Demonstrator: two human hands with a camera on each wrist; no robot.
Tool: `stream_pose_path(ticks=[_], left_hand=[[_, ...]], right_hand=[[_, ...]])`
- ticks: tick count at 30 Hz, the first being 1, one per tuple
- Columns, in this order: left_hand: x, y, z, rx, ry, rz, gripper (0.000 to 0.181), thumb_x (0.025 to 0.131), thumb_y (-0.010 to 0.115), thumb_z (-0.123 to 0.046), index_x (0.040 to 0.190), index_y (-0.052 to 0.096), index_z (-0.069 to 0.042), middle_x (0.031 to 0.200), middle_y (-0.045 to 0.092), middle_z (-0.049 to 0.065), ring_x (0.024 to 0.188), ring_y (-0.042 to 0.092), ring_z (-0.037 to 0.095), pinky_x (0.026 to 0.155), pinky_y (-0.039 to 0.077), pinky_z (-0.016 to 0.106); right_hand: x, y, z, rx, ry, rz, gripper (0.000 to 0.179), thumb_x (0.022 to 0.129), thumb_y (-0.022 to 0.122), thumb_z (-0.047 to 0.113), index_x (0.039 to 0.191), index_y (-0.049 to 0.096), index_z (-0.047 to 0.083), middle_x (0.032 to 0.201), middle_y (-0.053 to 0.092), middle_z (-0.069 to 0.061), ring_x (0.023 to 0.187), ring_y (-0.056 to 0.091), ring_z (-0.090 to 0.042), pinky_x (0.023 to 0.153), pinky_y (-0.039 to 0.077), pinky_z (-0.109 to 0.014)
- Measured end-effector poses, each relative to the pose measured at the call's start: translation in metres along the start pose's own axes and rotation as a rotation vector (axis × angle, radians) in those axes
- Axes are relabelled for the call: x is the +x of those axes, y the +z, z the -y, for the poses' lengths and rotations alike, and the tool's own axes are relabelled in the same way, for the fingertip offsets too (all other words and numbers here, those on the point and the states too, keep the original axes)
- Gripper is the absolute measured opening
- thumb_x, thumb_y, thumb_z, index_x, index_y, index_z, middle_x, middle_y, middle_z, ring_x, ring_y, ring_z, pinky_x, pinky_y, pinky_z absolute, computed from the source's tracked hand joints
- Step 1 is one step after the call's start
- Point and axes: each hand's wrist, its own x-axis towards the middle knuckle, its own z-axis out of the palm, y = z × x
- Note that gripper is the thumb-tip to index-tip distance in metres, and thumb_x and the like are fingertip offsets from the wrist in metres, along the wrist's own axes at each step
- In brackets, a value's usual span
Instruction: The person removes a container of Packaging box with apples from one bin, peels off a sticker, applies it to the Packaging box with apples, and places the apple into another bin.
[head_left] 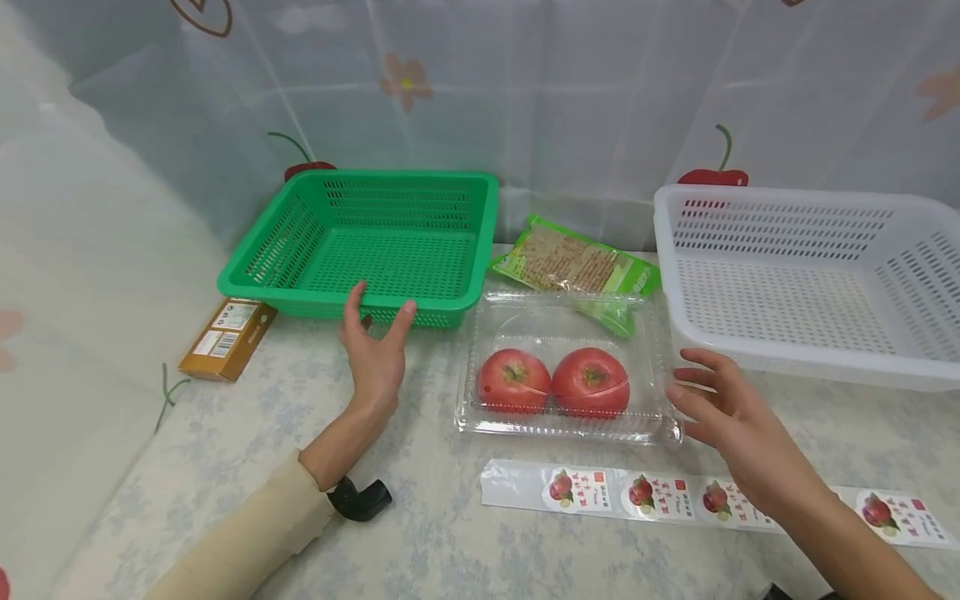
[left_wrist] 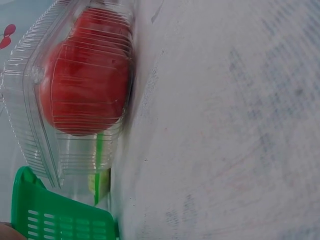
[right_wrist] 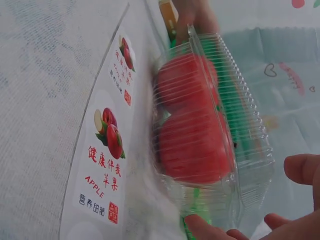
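Note:
A clear plastic clamshell box point(head_left: 555, 428) with its lid down lies between my hands, and two red apples point(head_left: 591, 382) show side by side inside. My left hand point(head_left: 375, 358) is left of the box, thumb and fingers spread, fingertips overlapping the front rim of the green basket point(head_left: 360, 302) in the head view. At the box's right front corner is my right hand point(head_left: 738, 421), fingers loosely bent and apart, holding nothing. In the right wrist view its fingers point(right_wrist: 205, 230) come close to the end of the box.
A green and brown food packet point(head_left: 570, 257) lies behind the box, partly seen through it. The white basket point(head_left: 795, 350) stands at the right. An orange-brown carton point(head_left: 227, 340) sits left of the green basket. A strip of apple labels point(head_left: 525, 485) lies in front, partly behind my right arm.

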Motion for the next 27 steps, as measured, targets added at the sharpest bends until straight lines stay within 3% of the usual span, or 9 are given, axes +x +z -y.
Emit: stream_pose_path(ticks=[4, 6, 10, 14, 16, 21, 27], left_hand=[[0.002, -0.003, -0.002, 0.01, 0.003, -0.033, 0.076, 0.09, 0.073, -0.035, 0.153, 0.031, -0.027, 0.152, 0.013, 0.009, 0.135, 0.023, 0.021, 0.098, 0.04, 0.042], [0.002, -0.004, -0.002, 0.0, 0.007, -0.042, 0.074, 0.09, 0.073, -0.032, 0.152, 0.033, -0.027, 0.153, 0.014, 0.007, 0.135, 0.025, 0.021, 0.097, 0.041, 0.042], [-0.003, -0.008, -0.003, -0.066, 0.051, -0.062, 0.065, 0.092, 0.071, -0.025, 0.149, 0.04, -0.021, 0.151, 0.021, 0.005, 0.132, 0.031, 0.022, 0.096, 0.041, 0.04], [-0.013, -0.015, -0.007, -0.158, 0.117, -0.082, 0.054, 0.094, 0.069, -0.016, 0.143, 0.046, -0.012, 0.141, 0.033, 0.006, 0.123, 0.041, 0.026, 0.092, 0.04, 0.035], [-0.02, -0.019, -0.011, -0.175, 0.129, -0.076, 0.051, 0.094, 0.067, -0.012, 0.14, 0.047, -0.009, 0.136, 0.036, 0.009, 0.119, 0.044, 0.027, 0.089, 0.04, 0.033], [-0.038, -0.025, -0.022, -0.195, 0.087, 0.0, 0.049, 0.095, 0.064, -0.009, 0.14, 0.045, -0.01, 0.125, 0.038, 0.007, 0.109, 0.048, 0.021, 0.085, 0.045, 0.029], [-0.071, -0.024, -0.028, -0.212, 0.125, 0.126, 0.037, 0.093, 0.062, 0.002, 0.128, 0.054, -0.006, 0.107, 0.047, 0.011, 0.089, 0.057, 0.017, 0.073, 0.052, 0.026]], right_hand=[[-0.014, -0.002, 0.006, -0.217, -0.136, -0.091, 0.059, 0.1, 0.059, 0.026, 0.152, 0.032, 0.016, 0.145, 0.041, -0.009, 0.118, 0.045, -0.003, 0.08, 0.045, -0.013], [-0.022, 0.001, 0.009, -0.27, -0.201, -0.156, 0.055, 0.098, 0.064, 0.019, 0.148, 0.041, 0.017, 0.141, 0.045, -0.003, 0.115, 0.046, -0.001, 0.08, 0.044, -0.01], [-0.039, 0.009, 0.018, -0.238, -0.325, -0.258, 0.051, 0.09, 0.068, -0.002, 0.137, 0.055, 0.011, 0.126, 0.049, -0.001, 0.109, 0.051, -0.006, 0.084, 0.044, -0.008], [-0.052, 0.02, 0.023, -0.199, -0.385, -0.272, 0.05, 0.085, 0.068, -0.013, 0.13, 0.061, 0.007, 0.116, 0.052, -0.003, 0.101, 0.055, -0.01, 0.084, 0.047, -0.011], [-0.057, 0.024, 0.024, -0.186, -0.394, -0.243, 0.05, 0.084, 0.068, -0.014, 0.129, 0.061, 0.007, 0.115, 0.055, -0.003, 0.099, 0.056, -0.011, 0.081, 0.049, -0.013], [-0.061, 0.036, 0.022, -0.135, -0.386, -0.112, 0.047, 0.086, 0.069, -0.01, 0.128, 0.062, 0.011, 0.109, 0.06, -0.003, 0.093, 0.058, -0.012, 0.074, 0.054, -0.022], [-0.055, 0.054, 0.013, -0.113, -0.281, 0.209, 0.034, 0.095, 0.067, 0.014, 0.128, 0.062, 0.017, 0.11, 0.064, -0.001, 0.092, 0.062, -0.012, 0.074, 0.054, -0.028]])
